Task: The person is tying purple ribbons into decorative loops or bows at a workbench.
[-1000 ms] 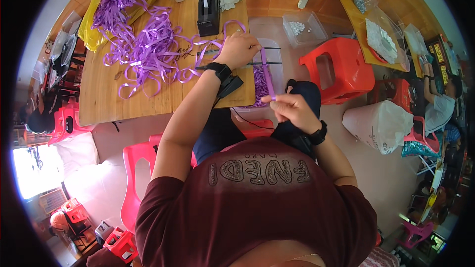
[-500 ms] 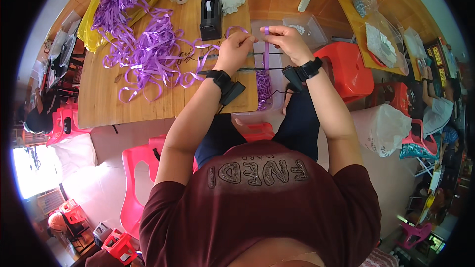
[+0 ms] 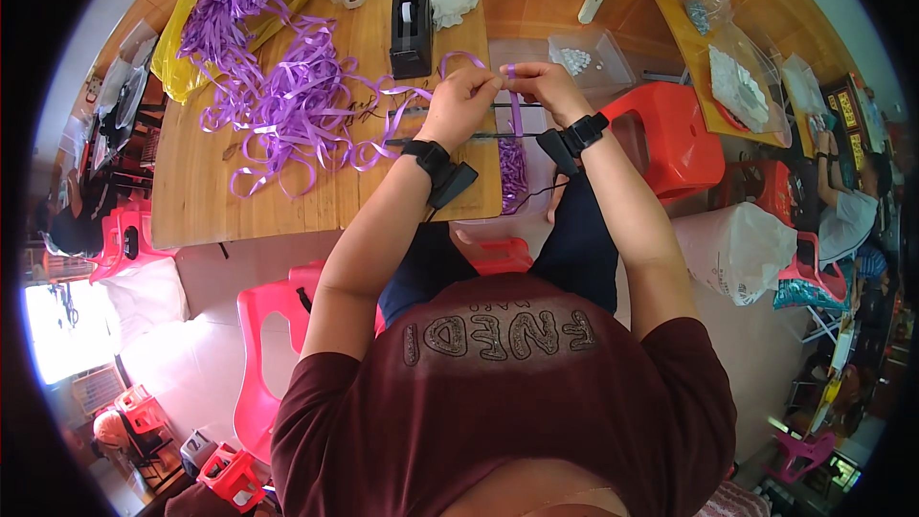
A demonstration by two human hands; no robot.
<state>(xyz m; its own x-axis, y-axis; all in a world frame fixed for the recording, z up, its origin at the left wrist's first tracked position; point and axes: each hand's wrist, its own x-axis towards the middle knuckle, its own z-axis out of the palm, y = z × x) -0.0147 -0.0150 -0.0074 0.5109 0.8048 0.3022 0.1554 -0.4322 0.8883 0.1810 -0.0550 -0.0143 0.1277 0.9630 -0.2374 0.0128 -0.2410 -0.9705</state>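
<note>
My left hand (image 3: 459, 105) is closed in a pinch on a purple ribbon (image 3: 461, 56) above the table's right edge. My right hand (image 3: 553, 94) pinches the same ribbon close beside it, the fingertips of both hands nearly touching. A flat strip of ribbon (image 3: 518, 120) hangs across two thin dark rods (image 3: 507, 136) that jut out past the table edge. The fingers partly hide where the ribbon is held. To the left, a large tangled heap of purple ribbon (image 3: 306, 101) lies on the table and runs toward my left hand.
A black tape dispenser (image 3: 412, 33) stands on the wooden table (image 3: 383, 201), with a yellow bag (image 3: 177, 62) of ribbon at far left. Below the rods is a bin (image 3: 536, 193) of purple ribbon pieces. Red stools (image 3: 670, 144) and a white sack (image 3: 737, 249) stand right.
My right hand has moved left and slightly down, toward my left hand. The ribbon end that stood up by its fingers is now lower. My left hand has shifted slightly right.
</note>
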